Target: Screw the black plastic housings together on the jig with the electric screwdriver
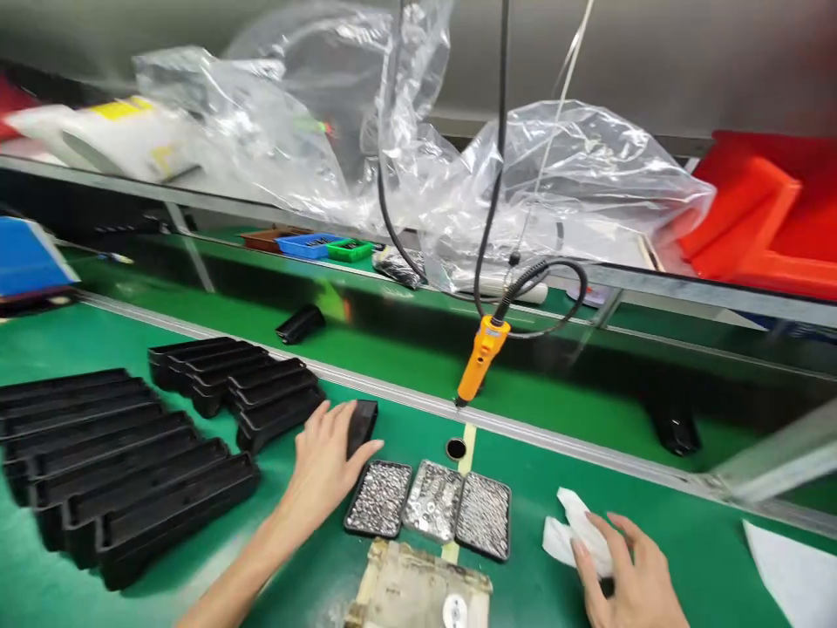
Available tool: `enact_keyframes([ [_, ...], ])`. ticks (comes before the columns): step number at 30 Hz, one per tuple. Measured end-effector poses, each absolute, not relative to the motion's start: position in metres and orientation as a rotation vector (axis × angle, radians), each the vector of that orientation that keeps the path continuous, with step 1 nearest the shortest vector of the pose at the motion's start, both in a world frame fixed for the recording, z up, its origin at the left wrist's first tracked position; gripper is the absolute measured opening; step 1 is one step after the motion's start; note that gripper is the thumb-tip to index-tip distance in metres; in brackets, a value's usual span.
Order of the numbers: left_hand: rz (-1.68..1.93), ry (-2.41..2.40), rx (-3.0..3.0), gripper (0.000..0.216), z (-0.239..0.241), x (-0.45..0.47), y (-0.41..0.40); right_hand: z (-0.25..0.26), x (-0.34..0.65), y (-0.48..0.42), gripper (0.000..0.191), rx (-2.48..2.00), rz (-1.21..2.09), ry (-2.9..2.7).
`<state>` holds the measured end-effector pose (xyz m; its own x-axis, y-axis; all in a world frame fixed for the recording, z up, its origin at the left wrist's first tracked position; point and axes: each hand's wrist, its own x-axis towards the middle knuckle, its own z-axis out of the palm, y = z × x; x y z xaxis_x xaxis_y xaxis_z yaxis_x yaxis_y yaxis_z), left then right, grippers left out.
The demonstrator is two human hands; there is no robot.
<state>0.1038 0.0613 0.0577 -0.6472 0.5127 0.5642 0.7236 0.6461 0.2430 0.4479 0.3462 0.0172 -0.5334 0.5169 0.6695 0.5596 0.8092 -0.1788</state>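
My left hand (327,453) reaches over the green bench with fingers and thumb around a small black plastic part (364,422). My fingers hide some of that part. My right hand (631,567) is at the lower right, its thumb and fingers closed on a crumpled white cloth (575,528). Between my hands lie three shallow trays: a left tray of small metal pieces (379,499), a middle tray of shiny metal parts (432,501) and a right tray of small metal pieces (484,515). A taped, worn flat block (418,589) lies in front of them.
Rows of black plastic housings (176,497) cover the left. An orange electric screwdriver (482,359) hangs by its cable above the bench's metal rail. A small round black-centred piece (456,448) lies behind the trays. Clear plastic bags (575,166) and a red bin (765,218) crowd the shelf.
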Motion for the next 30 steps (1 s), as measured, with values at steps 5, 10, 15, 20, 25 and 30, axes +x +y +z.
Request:
enact_keyframes([
  [5,-0.847,-2.403,-0.883,0.055,0.036,0.11,0.063,0.054,0.426,0.304,0.02,-0.461,0.43,-2.342],
  [10,-0.924,-2.364,-0.891,0.052,0.037,0.111,0.065,0.074,0.375,0.279,0.012,-0.394,0.638,-2.617],
  [15,-0.91,-2.348,-0.918,0.049,0.036,0.113,0.066,0.082,0.339,0.275,0.017,-0.434,0.611,-2.773],
  [20,-0.905,-2.345,-0.907,0.049,0.035,0.113,0.066,0.078,0.332,0.274,0.012,-0.457,0.59,-2.835],
  [25,-0.886,-2.338,-0.895,0.048,0.035,0.114,0.067,0.072,0.329,0.275,0.014,-0.46,0.619,-2.798],
  [30,-0.896,-2.35,-0.883,0.045,0.037,0.116,0.067,0.082,0.337,0.274,0.012,-0.479,0.715,-2.71],
])
